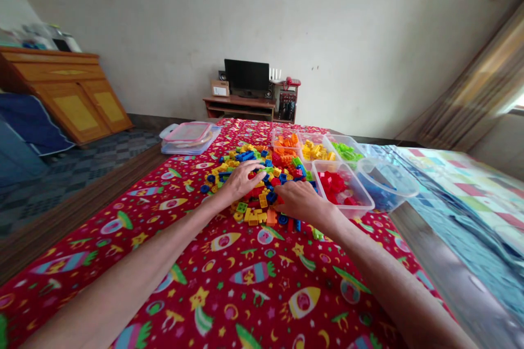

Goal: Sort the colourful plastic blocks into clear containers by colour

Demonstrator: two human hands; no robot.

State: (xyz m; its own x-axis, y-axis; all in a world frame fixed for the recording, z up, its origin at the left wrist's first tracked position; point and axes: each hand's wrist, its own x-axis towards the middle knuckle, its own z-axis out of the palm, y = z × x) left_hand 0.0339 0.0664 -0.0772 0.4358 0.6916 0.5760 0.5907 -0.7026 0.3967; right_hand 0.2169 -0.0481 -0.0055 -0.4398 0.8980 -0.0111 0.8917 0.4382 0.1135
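Observation:
A mixed pile of toy building bricks in yellow, blue, red, green and orange lies on a red patterned cloth. Over the pile's middle is my left hand, its thumb apart from its stretched fingers, touching or just above the bricks. My right hand reaches into the pile's right side with fingers curled down and pressed together; their tips, and whatever they may hold, are hidden. Just right of it stands a clear box of red bricks. Behind are clear boxes of orange bricks, yellow bricks and light green bricks.
A round clear tub with blue contents stands at the right edge. Stacked lids lie at the back left. A bed adjoins on the right. A monitor stands on a desk against the wall.

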